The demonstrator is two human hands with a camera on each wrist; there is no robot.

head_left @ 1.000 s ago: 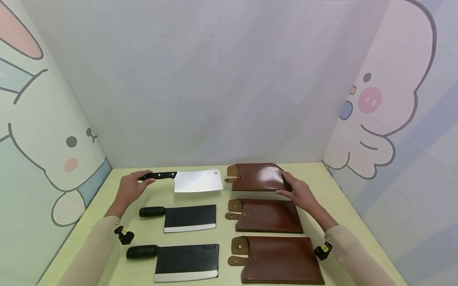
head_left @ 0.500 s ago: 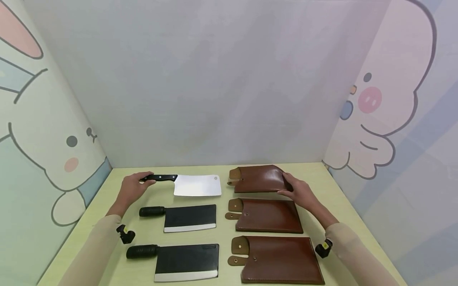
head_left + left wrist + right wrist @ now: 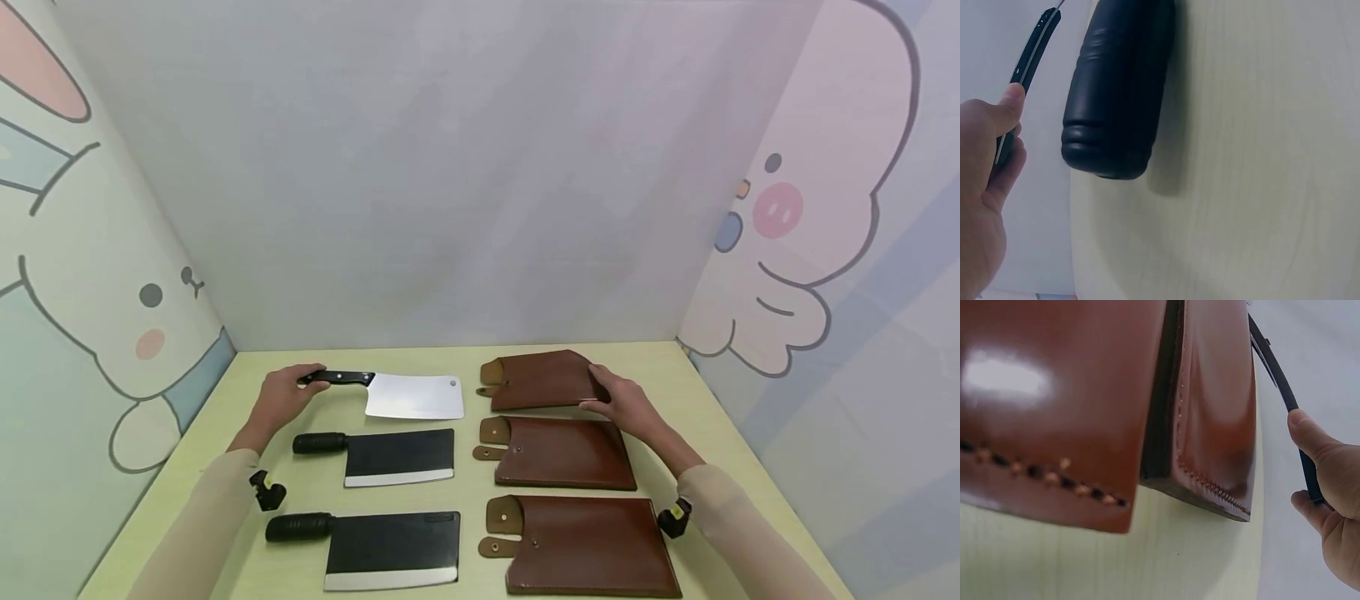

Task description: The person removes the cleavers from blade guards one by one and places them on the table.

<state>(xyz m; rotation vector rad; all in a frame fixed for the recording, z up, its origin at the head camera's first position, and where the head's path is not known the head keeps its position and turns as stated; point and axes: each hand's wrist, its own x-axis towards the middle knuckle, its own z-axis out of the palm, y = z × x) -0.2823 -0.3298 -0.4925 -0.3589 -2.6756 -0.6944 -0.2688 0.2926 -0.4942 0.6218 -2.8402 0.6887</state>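
My left hand pinches the end of the black riveted handle of a silver-bladed cleaver at the back left. The blade points right, with a small round hole near its far corner. In the left wrist view the thumb lies along this cleaver's handle. Opposite, my right hand grips the right end of a brown leather sheath, thumb on one side and fingers on the other. Its tan flap and strap face the blade across a small gap. Seen edge-on in the right wrist view, that sheath stands off the table.
Two black-bladed cleavers, one middle and one front, lie on the left of the pale table. Two more brown sheaths, middle and front, lie opposite them. A grey wall rises behind; printed side walls flank the table.
The silver cleaver has come slightly nearer to me and lower. The held sheath has also dropped a little, its flap end tilting. The other cleavers and sheaths stay put.
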